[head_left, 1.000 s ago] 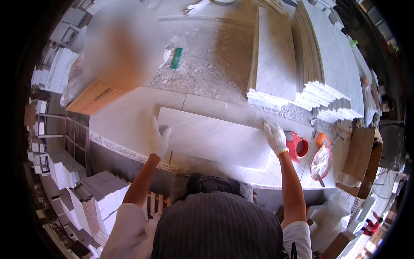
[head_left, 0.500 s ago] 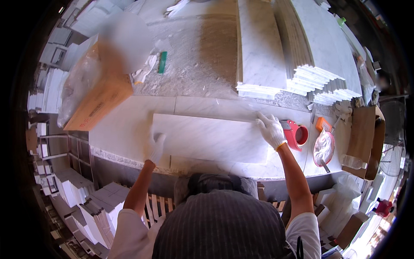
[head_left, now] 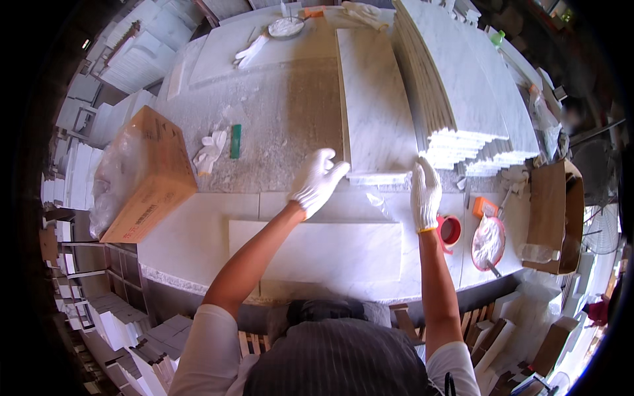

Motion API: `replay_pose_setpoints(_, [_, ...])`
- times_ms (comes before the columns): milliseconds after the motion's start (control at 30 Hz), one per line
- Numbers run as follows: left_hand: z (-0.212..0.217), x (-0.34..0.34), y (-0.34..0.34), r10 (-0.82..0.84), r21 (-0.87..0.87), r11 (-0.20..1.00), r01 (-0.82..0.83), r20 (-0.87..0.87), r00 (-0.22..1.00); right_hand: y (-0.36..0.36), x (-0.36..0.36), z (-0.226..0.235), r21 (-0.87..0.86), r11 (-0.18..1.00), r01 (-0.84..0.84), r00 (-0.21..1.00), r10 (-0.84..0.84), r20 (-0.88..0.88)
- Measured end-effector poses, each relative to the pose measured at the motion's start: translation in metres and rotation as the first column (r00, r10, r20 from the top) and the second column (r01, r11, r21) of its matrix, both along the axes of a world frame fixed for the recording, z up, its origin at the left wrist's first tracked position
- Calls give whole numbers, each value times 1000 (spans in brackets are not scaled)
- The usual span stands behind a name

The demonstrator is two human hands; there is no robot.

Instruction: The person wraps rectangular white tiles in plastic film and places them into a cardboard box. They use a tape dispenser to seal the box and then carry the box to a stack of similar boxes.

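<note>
Both my hands wear white knit gloves. My left hand [head_left: 319, 183] hovers near the left front corner of a short stack of pale marble slabs [head_left: 376, 99], thumb and fingers apart and nothing in it. At the right front corner of that stack is my right hand [head_left: 426, 195], its fingers stretched forward; whether it touches the stone I cannot tell. A single marble slab [head_left: 317, 254] lies flat on the worktop [head_left: 178, 231] beneath my forearms. Just right of my right wrist stands a red tape dispenser [head_left: 450, 231], partly hidden.
Taller marble stacks [head_left: 462, 72] rise at the far right. An orange box [head_left: 485, 207], a bowl of white paste [head_left: 489, 241] and an open carton [head_left: 553, 211] sit at the right. Left are a cardboard box [head_left: 152, 185], a loose glove [head_left: 210, 152] and a green strip [head_left: 236, 141].
Both hands have left the ends of the front slab and reached forward to the short stack; the left also swung right. The slab stays on the worktop. The whole view has shifted.
</note>
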State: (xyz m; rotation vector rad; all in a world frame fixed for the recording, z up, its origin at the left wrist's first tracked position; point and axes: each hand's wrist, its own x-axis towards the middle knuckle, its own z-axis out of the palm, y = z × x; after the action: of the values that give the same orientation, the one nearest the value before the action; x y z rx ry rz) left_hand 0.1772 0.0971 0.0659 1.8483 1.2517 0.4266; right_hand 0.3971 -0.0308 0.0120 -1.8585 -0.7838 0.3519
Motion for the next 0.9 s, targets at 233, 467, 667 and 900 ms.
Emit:
replay_pose_setpoints(233, [-8,43,70,-44,-348,933,86,126,991,-4,-28,4,207,978,-37,854,138,-502])
replay_pose_setpoints(467, [-35,-20,121,143,-414,910,31,382,913,21,-96,18,98,928,-360,863,371,-344])
replay_pose_setpoints(667, [-4,-28,85,153,-376,926,21,427,891,-2,-69,25,149,947,-286,689,311,-655])
replay_pose_setpoints(900, [71,-144,-4,56,-240,971,-12,175,983,-3,-89,26,403,876,-263,338,475,-812])
